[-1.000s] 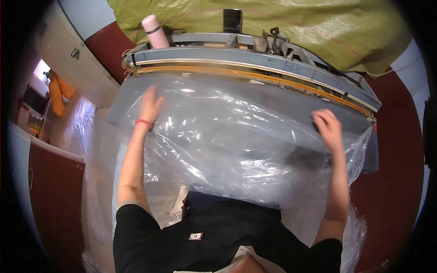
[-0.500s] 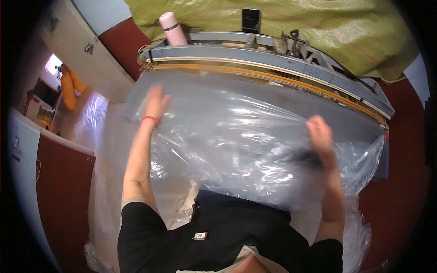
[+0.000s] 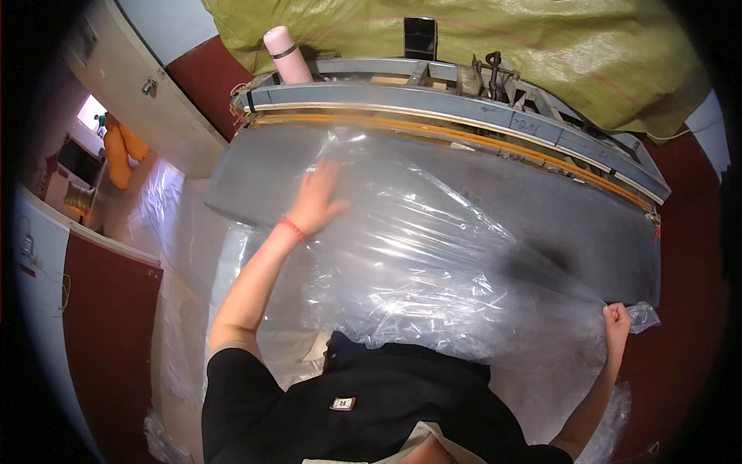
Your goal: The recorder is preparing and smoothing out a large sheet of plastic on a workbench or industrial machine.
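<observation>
A clear plastic sheet (image 3: pixel 402 271) lies wrinkled over a long dark grey work surface (image 3: pixel 255 158) and hangs down its near side toward my body. My left hand (image 3: pixel 317 197), with a red bracelet at the wrist, rests palm down on the sheet, its fingers spread and slightly blurred. Out at the near right corner, my right hand (image 3: pixel 616 321) pinches the sheet's edge. Taut creases run across the plastic toward that hand. The right part of the grey surface shows bare.
Behind the surface runs a long grey metal frame (image 3: pixel 348 94) with orange strips (image 3: pixel 433 127). A pink bottle (image 3: pixel 287 58) stands at its left, a metal clamp (image 3: pixel 493 73) to its right. A dark phone-like slab (image 3: pixel 420 39) leans on a yellow-green woven sheet (image 3: pixel 541 46). A door (image 3: pixel 147 69) stands far left.
My right hand has moved right and nearer, drawing the plastic edge with it and baring the right part of the surface. My left hand has slid right and a little nearer.
</observation>
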Action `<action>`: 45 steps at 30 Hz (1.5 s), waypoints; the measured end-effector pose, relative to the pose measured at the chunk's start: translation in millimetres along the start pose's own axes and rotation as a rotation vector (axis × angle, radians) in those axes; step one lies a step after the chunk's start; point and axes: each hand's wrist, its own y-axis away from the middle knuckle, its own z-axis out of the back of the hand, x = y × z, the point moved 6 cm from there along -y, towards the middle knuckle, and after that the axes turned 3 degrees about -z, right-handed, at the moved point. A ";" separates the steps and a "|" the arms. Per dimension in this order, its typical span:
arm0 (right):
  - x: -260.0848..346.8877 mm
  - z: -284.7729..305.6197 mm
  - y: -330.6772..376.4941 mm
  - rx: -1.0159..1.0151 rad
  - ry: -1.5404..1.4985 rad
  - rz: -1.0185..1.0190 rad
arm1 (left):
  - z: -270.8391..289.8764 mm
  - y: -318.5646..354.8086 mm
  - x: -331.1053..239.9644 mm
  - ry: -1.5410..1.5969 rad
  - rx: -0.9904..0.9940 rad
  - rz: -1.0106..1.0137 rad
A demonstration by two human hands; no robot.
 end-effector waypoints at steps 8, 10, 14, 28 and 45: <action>-62.9 37.3 26.4 0.061 0.015 -0.109 | -7.5 -25.3 -50.7 -0.068 0.090 -0.178; -97.3 58.1 39.0 0.061 -0.015 -0.177 | -4.0 -23.0 -79.3 -0.094 0.133 -0.240; -95.1 68.7 50.8 0.030 -0.082 -0.191 | -5.7 -35.9 -88.9 -0.024 0.090 -0.224; -82.0 108.0 -27.7 -0.386 0.044 0.045 | -8.2 -117.6 -45.1 0.199 -0.363 0.411; 43.8 -54.7 -233.1 -0.741 -0.257 0.072 | -23.3 -104.6 134.2 0.634 -0.976 0.621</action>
